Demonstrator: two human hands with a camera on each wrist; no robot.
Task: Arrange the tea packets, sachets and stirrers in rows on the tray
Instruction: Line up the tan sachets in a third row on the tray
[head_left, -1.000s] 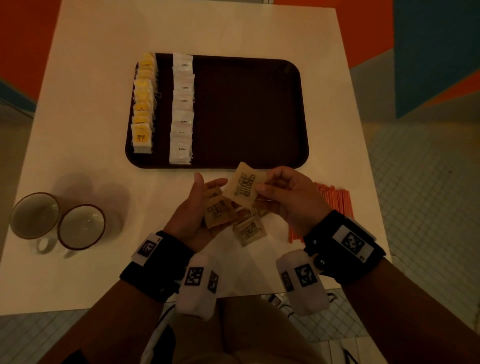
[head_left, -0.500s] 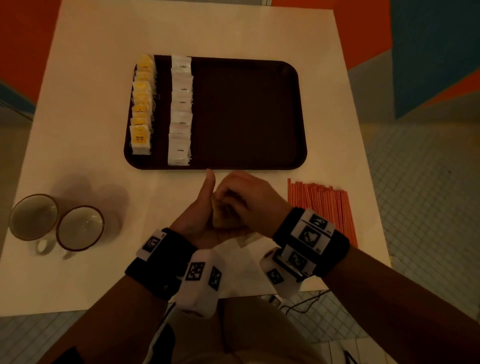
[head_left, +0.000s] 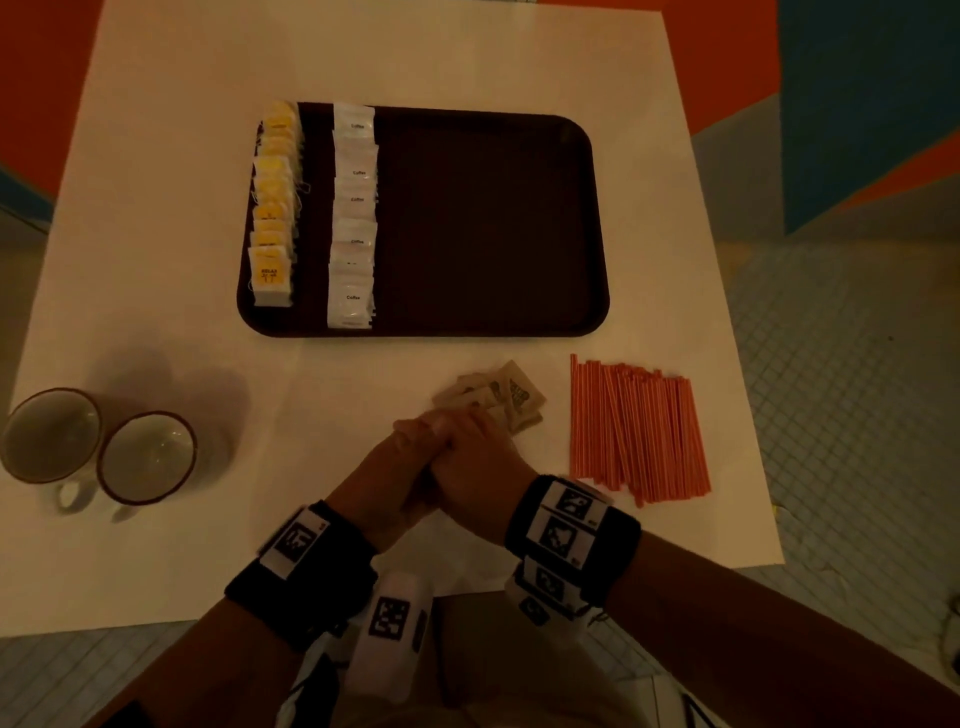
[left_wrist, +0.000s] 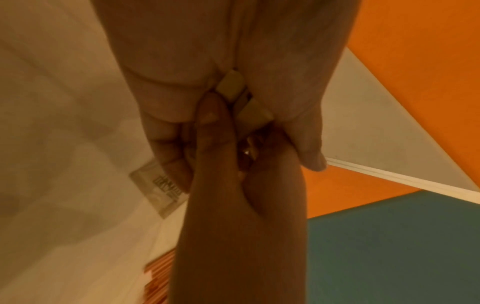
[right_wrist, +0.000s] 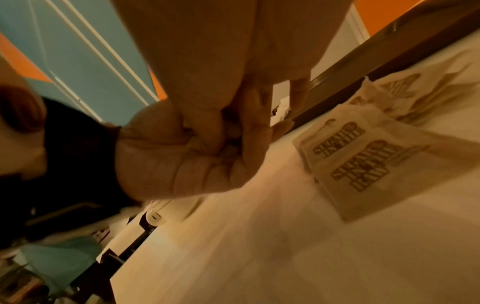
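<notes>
A dark brown tray (head_left: 493, 234) holds a row of yellow tea packets (head_left: 272, 208) along its left edge and a row of white coffee sachets (head_left: 353, 218) beside it. Several brown sugar sachets (head_left: 498, 395) (right_wrist: 363, 164) lie loose on the table just in front of the tray. My left hand (head_left: 384, 467) and right hand (head_left: 472, 457) are clasped together just short of them. In the left wrist view a small stack of brown sachets (left_wrist: 231, 86) sits edge-on in my left palm. My right fingers (right_wrist: 207, 135) curl into that palm against the stack. Orange stirrers (head_left: 634, 426) lie to the right.
Two empty cups (head_left: 49, 434) (head_left: 148, 457) stand at the table's left front. The tray's right two thirds are bare. The white table (head_left: 156, 260) ends close behind my wrists and just right of the stirrers. One sachet (left_wrist: 158, 185) lies under my left fingers.
A second ago my right hand held one sachet up over my left palm. It then closed onto the left hand. Both hands now sit clasped lower, and loose sachets show beyond them.
</notes>
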